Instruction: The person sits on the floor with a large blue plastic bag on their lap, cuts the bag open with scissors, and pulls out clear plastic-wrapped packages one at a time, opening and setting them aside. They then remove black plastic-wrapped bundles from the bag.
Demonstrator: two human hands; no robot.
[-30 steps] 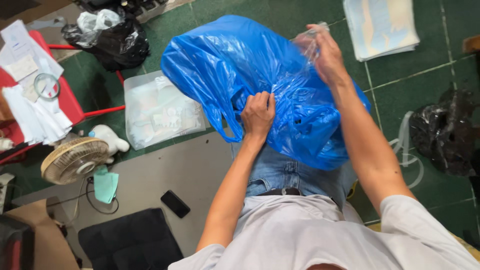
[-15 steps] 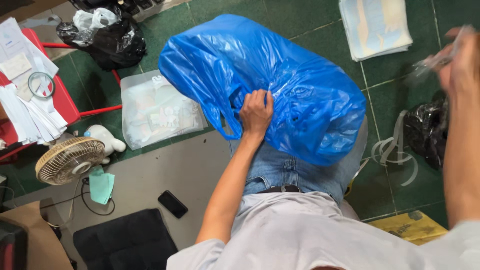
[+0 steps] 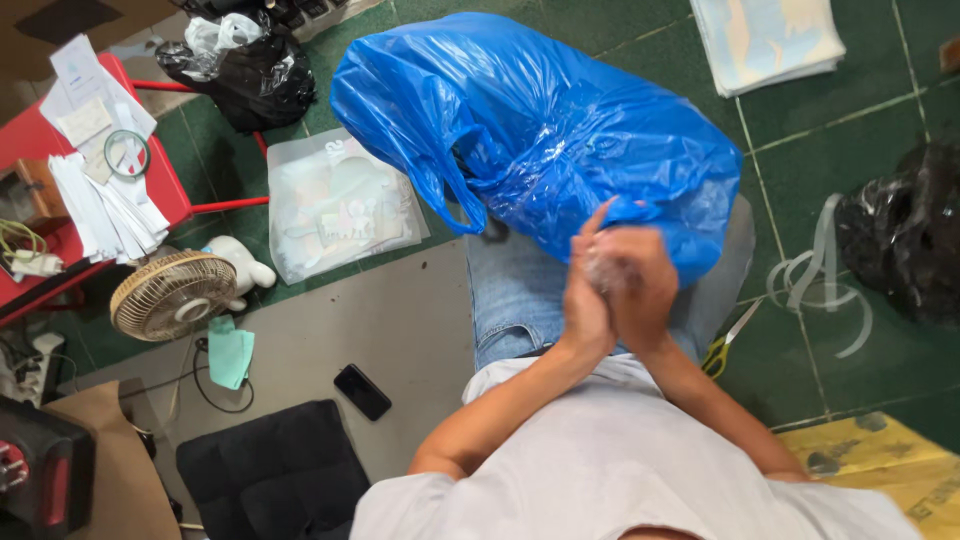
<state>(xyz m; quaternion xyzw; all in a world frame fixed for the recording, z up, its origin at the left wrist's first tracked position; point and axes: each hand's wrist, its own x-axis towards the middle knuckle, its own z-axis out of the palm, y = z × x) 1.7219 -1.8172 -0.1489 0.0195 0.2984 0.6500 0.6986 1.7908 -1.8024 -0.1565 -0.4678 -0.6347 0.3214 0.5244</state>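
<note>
A big blue plastic bag rests on my lap, full and bulging, with its handle loop hanging at the left. Just in front of my chest, my left hand and my right hand are pressed together around a small clear crumpled plastic piece. Both hands are blurred, below the bag's near edge. Most of the clear plastic is hidden between the palms.
A clear packet of pale cut-outs lies on the green floor left of the bag. Nearby are a small fan, a black phone, a black cushion, yellow-handled scissors, black bags and a red table with papers.
My left hand let go of the blue bag and my right hand came down from the upper right. Both hands now meet around the clear plastic in front of me.
</note>
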